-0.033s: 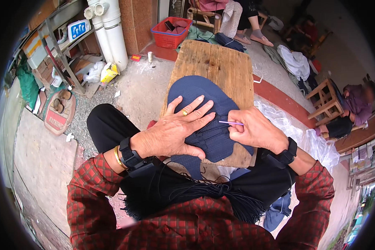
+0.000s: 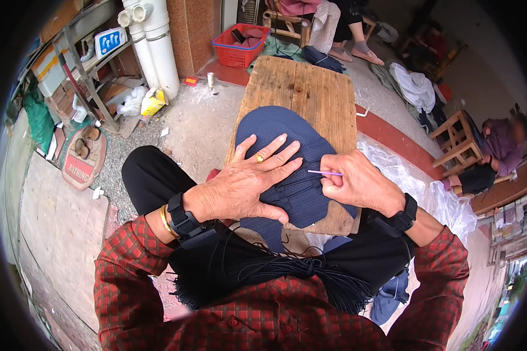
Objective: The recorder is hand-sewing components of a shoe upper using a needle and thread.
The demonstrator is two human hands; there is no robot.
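Note:
A navy, textured fabric piece with a curved outline and stitched seams lies on a worn wooden bench in front of me. Spread flat on its left part is my left hand, fingers apart, pressing the cloth. My right hand is closed around a thin purple stick, whose tip points left over a seam near the middle of the fabric. The stick's other end is hidden in my fist. A bundle of dark cords rests across my lap below the bench.
A red plastic basket stands beyond the bench, left of a seated person's legs. Clear plastic sheeting lies at right, near a wooden chair and another seated person. White pipes and shelving are at far left.

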